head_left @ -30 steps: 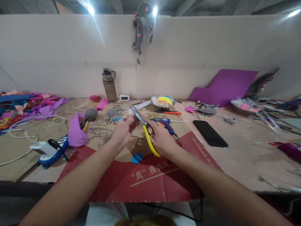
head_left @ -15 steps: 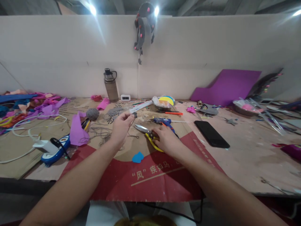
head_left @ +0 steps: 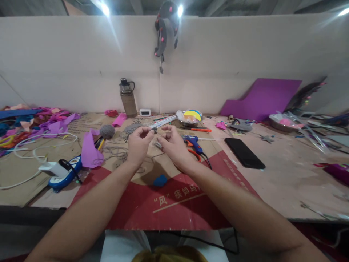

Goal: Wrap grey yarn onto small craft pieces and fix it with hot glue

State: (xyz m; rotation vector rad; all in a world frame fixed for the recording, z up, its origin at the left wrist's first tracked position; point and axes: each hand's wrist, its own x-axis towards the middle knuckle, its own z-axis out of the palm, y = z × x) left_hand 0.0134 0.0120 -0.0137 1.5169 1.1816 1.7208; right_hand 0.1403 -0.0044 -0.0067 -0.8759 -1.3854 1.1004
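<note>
My left hand (head_left: 137, 145) pinches a small dark grey piece (head_left: 154, 129) between thumb and forefinger, above the cardboard. Close on its right is my right hand (head_left: 173, 145), its fingers drawn together beside the grey piece; what they hold, if anything, is too small to make out. Below the right hand a bit of metal blade (head_left: 157, 145) shows, the rest covered. An orange-red handle loop (head_left: 196, 155) lies by the blue glue gun (head_left: 195, 142). Thin grey yarn (head_left: 117, 153) is strewn left of my hands, and a blue cut-out piece (head_left: 160, 180) lies nearer me.
A ball of grey yarn (head_left: 107, 131), a purple sheet (head_left: 91, 151) and a blue power strip (head_left: 67, 176) are at left. Behind stand a bottle (head_left: 128, 100) and a bowl (head_left: 188, 123). A black phone (head_left: 244, 153) lies at right. Red-printed cardboard (head_left: 174, 214) covers the table's front.
My right hand has let go of the yellow-handled scissors and moved up and left, beside my left hand. The left hand still pinches the small grey piece.
</note>
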